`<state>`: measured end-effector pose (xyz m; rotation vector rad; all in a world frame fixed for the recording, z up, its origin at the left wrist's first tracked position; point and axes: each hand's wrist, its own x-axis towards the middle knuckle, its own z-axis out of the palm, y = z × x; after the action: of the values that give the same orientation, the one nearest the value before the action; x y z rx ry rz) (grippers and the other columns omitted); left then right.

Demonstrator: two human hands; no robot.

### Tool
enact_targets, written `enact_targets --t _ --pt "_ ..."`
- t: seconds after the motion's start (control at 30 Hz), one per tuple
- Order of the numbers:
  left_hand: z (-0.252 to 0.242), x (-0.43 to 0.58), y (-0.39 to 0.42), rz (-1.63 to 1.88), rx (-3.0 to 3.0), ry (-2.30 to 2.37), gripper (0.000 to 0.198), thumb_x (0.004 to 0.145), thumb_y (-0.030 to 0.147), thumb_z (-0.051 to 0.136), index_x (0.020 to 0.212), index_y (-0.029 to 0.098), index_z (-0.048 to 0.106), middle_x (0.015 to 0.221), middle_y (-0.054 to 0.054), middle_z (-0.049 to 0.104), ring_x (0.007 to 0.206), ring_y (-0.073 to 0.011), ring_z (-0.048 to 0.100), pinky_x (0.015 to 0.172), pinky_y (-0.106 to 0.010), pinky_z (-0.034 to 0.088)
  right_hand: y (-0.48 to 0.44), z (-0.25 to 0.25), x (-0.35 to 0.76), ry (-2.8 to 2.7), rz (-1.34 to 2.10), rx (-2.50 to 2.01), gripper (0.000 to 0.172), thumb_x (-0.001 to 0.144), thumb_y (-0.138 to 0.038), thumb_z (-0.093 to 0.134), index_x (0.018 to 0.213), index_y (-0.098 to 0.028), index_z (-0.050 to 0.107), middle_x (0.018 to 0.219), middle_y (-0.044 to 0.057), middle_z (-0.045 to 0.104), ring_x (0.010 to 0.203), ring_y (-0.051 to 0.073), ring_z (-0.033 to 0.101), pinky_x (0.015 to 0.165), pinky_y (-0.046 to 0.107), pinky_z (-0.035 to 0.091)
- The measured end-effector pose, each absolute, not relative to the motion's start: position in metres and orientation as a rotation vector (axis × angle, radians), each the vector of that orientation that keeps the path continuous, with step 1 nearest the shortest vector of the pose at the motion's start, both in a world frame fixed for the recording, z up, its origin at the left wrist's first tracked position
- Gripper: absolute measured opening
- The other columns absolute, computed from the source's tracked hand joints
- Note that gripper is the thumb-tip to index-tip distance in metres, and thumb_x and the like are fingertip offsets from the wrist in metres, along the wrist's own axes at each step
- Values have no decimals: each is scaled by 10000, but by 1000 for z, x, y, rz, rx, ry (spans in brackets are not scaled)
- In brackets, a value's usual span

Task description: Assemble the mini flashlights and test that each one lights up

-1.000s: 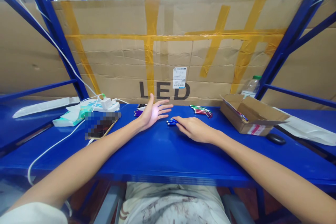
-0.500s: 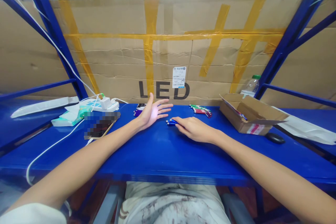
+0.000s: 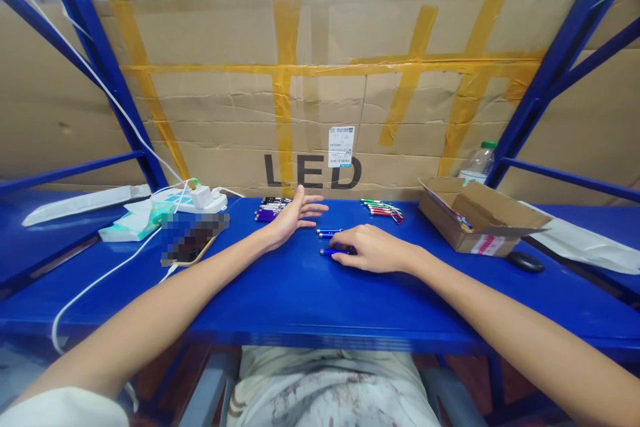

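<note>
My left hand [image 3: 295, 217] is open, palm facing right and fingers stretched out, holding nothing. Beside it my right hand [image 3: 367, 248] has its fingers closed on a slim blue mini flashlight [image 3: 326, 252], low over the blue table. Just behind that one lie other blue flashlights [image 3: 325, 232], partly covered by the right fingers. Purple flashlights [image 3: 265, 216], with silver and black ones behind them, are grouped beyond my left wrist. Green and red flashlights [image 3: 381, 211] with carabiner clips lie farther back on the right.
An opened cardboard box [image 3: 465, 227] stands at the right, with a black mouse [image 3: 525, 261] and a bottle [image 3: 481, 161] near it. On the left are a phone [image 3: 193, 243], a tissue pack [image 3: 130, 223] and a power strip [image 3: 200, 199] with cables. A large cardboard sheet [image 3: 225, 107] closes off the back.
The light spot on my left palm is gone. My right hand has come slightly nearer with one blue flashlight, now apart from the other blue ones. My left hand has turned more edge-on.
</note>
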<state>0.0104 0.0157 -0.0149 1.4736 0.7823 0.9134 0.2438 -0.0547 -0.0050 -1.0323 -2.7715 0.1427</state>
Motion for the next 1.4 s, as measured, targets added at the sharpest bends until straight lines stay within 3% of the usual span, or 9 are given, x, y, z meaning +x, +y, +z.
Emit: enact_targets --t 0.17,0.37,0.57,0.77,0.93,1.17,1.4 --pt "-18 10 19 927 1499 796 827 1005 835 277 1378 201 655 1415 -171 698 1356 -351 599 1059 -478 494 -49 -8 245 -2689 -23 -1095 332 1112 -371 500 989 -197 755 942 85 775 857 242 701 748 328 455" --pt "-21 11 22 965 1518 815 815 1003 833 302 1355 197 671 1379 -165 718 1294 -332 632 998 -438 518 -34 -22 254 -2666 -158 -1077 277 1094 -296 526 1270 -181 707 1115 136 696 1010 283 629 903 410 498" --pt "-21 11 22 992 1521 829 813 1002 834 304 1340 199 682 1358 -156 732 1253 -316 648 962 -416 526 -34 -23 256 -2661 -107 -991 156 1053 -316 626 1108 -196 709 1138 129 645 1017 285 572 913 421 494" --pt "-22 10 25 1009 1500 824 794 1021 809 289 1332 198 689 1353 -155 732 1237 -302 654 935 -391 528 -35 -22 256 -2587 29 -1007 90 1088 -284 555 1076 -211 607 1034 95 674 982 272 558 862 393 487" --pt "-23 10 26 1012 1498 824 795 1026 804 278 1334 198 691 1343 -154 735 1226 -304 656 943 -399 526 -34 -22 256 -2597 -59 -952 138 1090 -298 545 1184 -216 604 1132 115 646 1035 280 563 917 419 489" --pt "-21 10 25 1018 1485 816 801 1028 804 262 1333 194 682 1357 -159 728 1237 -308 651 941 -395 526 -40 -16 251 -2545 45 -1058 128 1116 -322 477 1154 -222 548 1091 96 690 925 253 650 831 377 512" --pt "-18 9 21 1011 1441 775 837 1012 832 253 1338 189 678 1379 -166 713 1274 -315 645 980 -413 537 -42 -20 250 -2502 80 -1011 293 1152 -372 369 1292 -231 585 1268 121 732 1131 270 715 972 412 548"
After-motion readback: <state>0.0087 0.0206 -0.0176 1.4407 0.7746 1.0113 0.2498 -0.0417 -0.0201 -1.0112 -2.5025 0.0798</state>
